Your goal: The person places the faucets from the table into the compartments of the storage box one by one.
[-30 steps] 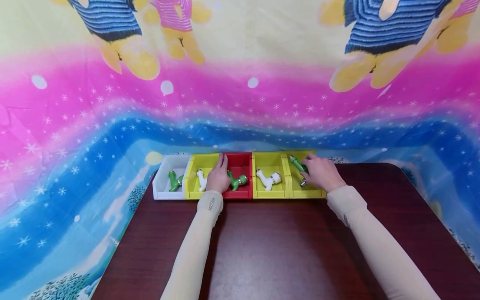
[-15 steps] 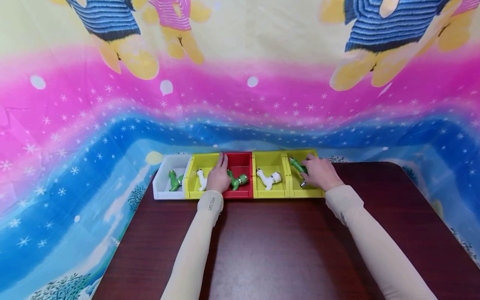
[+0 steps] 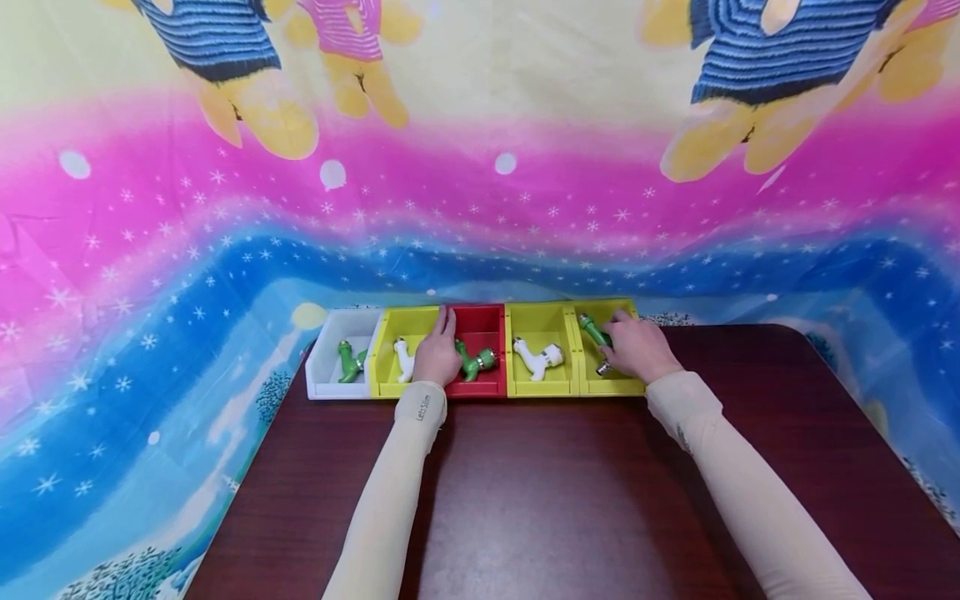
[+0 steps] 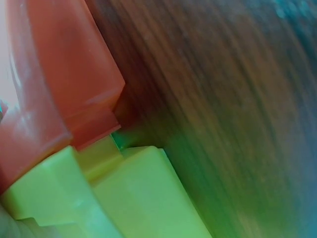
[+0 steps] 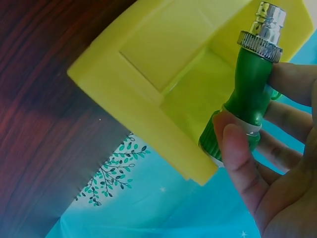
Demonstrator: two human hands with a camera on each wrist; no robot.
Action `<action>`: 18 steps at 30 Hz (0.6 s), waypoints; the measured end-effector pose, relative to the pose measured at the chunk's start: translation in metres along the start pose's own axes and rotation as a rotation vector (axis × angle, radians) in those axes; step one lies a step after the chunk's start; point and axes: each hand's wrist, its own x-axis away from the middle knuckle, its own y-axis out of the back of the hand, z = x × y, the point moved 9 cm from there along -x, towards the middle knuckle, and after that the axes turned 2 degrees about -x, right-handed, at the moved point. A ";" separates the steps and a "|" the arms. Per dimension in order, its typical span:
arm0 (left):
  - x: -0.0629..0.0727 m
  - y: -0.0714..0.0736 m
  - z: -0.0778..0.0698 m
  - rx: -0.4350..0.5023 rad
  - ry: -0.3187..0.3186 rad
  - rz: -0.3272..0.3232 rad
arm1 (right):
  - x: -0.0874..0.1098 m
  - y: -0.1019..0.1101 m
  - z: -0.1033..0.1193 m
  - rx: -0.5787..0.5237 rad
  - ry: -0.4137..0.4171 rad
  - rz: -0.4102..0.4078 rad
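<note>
My right hand [image 3: 641,346] holds a green plastic tap [image 5: 252,87] between thumb and fingers, its metal threaded end sticking up in the right wrist view. In the head view this tap overlaps the rightmost yellow bin [image 3: 615,386]. My left hand [image 3: 437,358] rests with straight fingers over the shared wall of another yellow bin [image 3: 386,379] and the red bin [image 3: 480,321]. A green tap [image 3: 477,362] lies in the red bin, and a white tap [image 3: 404,360] beside my left hand is partly hidden by it.
A white bin [image 3: 337,389] at the row's left end holds a green tap [image 3: 348,364]. Right of the red bin, a yellow bin [image 3: 543,317] contains a white tap [image 3: 536,360]. The bins line the far edge of the dark wood table [image 3: 525,492], against a printed cloth [image 3: 480,183].
My right hand has shifted slightly left with the green tap, whose lower metal end has moved a little too. My left hand and the bins stay where they were.
</note>
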 end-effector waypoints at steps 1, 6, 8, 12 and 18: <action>0.000 0.000 0.000 0.000 0.001 0.001 | 0.000 -0.001 0.000 0.004 -0.002 0.001; 0.001 0.001 -0.001 0.001 0.000 0.001 | 0.001 -0.007 0.002 -0.003 0.002 0.015; 0.002 0.000 0.000 -0.001 0.001 0.002 | 0.002 -0.009 0.001 -0.009 0.001 0.020; 0.002 0.000 0.000 -0.003 0.003 0.000 | 0.002 -0.011 0.001 -0.015 -0.003 0.023; 0.001 0.001 0.000 -0.001 0.007 -0.003 | 0.000 -0.016 0.000 -0.019 -0.008 0.036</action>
